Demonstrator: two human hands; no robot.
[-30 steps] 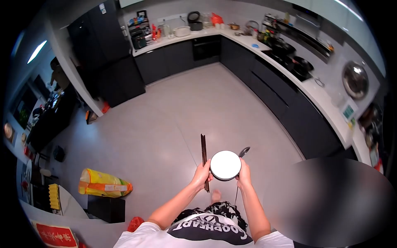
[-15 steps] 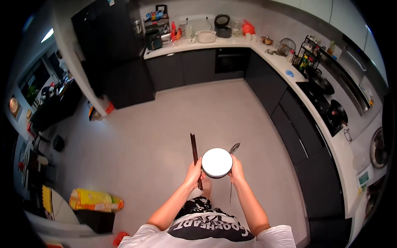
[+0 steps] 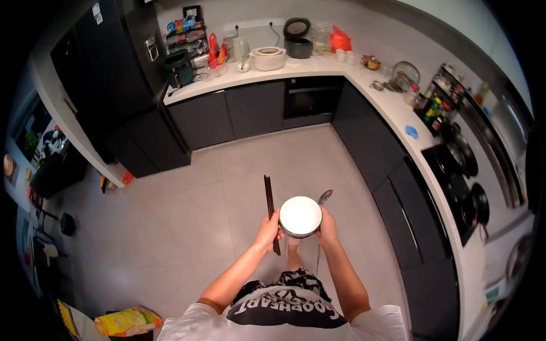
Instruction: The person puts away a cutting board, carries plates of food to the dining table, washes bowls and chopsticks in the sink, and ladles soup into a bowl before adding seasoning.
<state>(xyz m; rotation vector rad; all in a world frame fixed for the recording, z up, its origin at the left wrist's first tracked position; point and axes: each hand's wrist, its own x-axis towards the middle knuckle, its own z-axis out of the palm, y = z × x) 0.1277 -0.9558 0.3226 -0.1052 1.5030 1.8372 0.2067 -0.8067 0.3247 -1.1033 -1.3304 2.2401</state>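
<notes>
Between my two hands, in front of my body, is a bowl (image 3: 300,216) with a white inside and a dark rim and outer side. My left hand (image 3: 267,232) grips its left side and also holds a bundle of dark chopsticks (image 3: 268,193), which point forward past the bowl. On the opposite side my right hand (image 3: 327,227) is closed on the bowl together with a long-handled metal spoon (image 3: 325,197). The spoon's head sticks out ahead of the bowl, and its thin handle runs back toward me. Both hands are above the floor; the fingers under the bowl are partly hidden.
Ahead runs a white counter (image 3: 318,69) with a white cooker (image 3: 267,58), an open-lidded dark pot (image 3: 298,48) and a red bag (image 3: 340,40). A stove (image 3: 449,165) with pans stands right, a dark fridge (image 3: 108,74) left. A yellow bag (image 3: 128,321) lies behind left.
I have moved forward: the counter, fridge and stove look nearer, and the yellow bag has slid lower in view. Both hands keep their hold on the bowl, chopsticks and spoon.
</notes>
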